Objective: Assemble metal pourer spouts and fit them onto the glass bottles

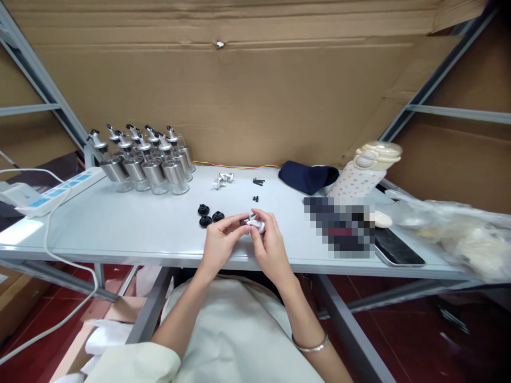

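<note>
Near the table's front edge, my left hand [223,238] and my right hand [271,246] meet fingertip to fingertip around a small silver bottle pourer top [258,226]. Its dark end [244,221] lies between my left thumb and fingers, while my right thumb and fingers pinch the silver body. My fingers cover part of it. Black ribbed stoppers [205,221] sit just left of my left hand. Beyond my hands are two tiny black pieces [256,199], several thin black strips [258,182] and a cluster of silver pourer tops [222,180].
Glass-and-steel bottles with pourers [154,173] stand at back left, beside a power strip [59,192] and its white cable. On the right are a dark blue cap [305,178], a dotted drinking bottle [355,175], a phone [399,247] and a plastic bag [471,236].
</note>
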Demonstrator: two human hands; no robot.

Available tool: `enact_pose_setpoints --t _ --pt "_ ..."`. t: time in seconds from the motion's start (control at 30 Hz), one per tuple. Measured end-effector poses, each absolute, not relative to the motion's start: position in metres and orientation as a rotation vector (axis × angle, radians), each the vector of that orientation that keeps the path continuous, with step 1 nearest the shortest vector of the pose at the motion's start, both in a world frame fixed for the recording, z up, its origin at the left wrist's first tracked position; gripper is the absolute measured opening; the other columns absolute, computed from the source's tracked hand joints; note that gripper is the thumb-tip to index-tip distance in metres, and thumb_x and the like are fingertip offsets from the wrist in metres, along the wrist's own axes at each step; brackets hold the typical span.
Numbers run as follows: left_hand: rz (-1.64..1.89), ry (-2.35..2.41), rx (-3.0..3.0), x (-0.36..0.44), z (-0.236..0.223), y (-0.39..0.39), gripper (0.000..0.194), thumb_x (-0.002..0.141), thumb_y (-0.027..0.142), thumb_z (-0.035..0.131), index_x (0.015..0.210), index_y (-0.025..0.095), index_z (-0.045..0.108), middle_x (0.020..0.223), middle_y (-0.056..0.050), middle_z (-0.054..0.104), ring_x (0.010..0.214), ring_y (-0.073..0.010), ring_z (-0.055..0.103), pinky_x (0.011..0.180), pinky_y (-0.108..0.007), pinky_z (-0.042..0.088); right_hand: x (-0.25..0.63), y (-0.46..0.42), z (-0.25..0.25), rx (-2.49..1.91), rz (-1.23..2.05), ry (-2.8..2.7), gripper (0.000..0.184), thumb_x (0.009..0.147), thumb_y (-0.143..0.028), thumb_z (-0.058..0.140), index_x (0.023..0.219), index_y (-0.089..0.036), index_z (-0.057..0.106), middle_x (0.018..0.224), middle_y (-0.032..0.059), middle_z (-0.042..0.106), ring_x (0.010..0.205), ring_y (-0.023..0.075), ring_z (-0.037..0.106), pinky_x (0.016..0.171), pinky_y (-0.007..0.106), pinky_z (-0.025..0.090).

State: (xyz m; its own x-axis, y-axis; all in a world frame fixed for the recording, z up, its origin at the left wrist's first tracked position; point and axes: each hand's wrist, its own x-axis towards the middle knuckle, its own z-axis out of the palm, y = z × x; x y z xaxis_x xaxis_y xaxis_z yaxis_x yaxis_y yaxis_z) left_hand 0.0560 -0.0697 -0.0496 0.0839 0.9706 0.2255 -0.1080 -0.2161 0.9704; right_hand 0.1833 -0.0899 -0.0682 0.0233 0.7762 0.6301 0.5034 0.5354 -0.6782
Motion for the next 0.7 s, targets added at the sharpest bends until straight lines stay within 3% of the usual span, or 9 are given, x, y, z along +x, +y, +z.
enact_pose_setpoints --t 0.23,0.5,0.7 --pt "1.328 0.928 1.308 0.0553 -0.0488 -0.0690 0.031 0.065 0.025 0.076 0.095 0.017 0.077 0.085 -0.006 0.077 0.078 -0.0216 0.072 0.079 -0.031 0.056 0.1831 -0.0910 -0.0670 -1.105 0.292 -1.636 0.033 0.096 -0.021 0.039 0.128 -0.017 0.045 0.108 0.0112 0.054 0.095 0.0214 0.057 0.083 0.038 0.050" --pt "1.328 0.943 1.475 0.0535 -0.0490 -0.0682 0.027 0.073 0.025 0.069 0.098 0.018 0.076 0.100 -0.007 0.076 0.086 -0.0209 0.069 0.081 -0.029 0.055 0.1818 -0.0896 -0.0697 -1.122 0.246 -1.683 0.036 0.097 -0.020 0.037 0.133 -0.018 0.041 0.110 0.0118 0.054 0.099 0.0227 0.055 0.087 0.040 0.049" --pt "1.353 0.976 1.611 0.0539 -0.0500 -0.0686 0.023 0.078 0.025 0.065 0.098 0.019 0.076 0.099 -0.006 0.075 0.086 -0.0200 0.068 0.081 -0.028 0.053 0.1816 -0.0878 -0.0727 -1.123 0.230 -1.683 0.035 0.096 -0.020 0.037 0.131 -0.019 0.042 0.111 0.0126 0.054 0.102 0.0236 0.055 0.088 0.042 0.050"
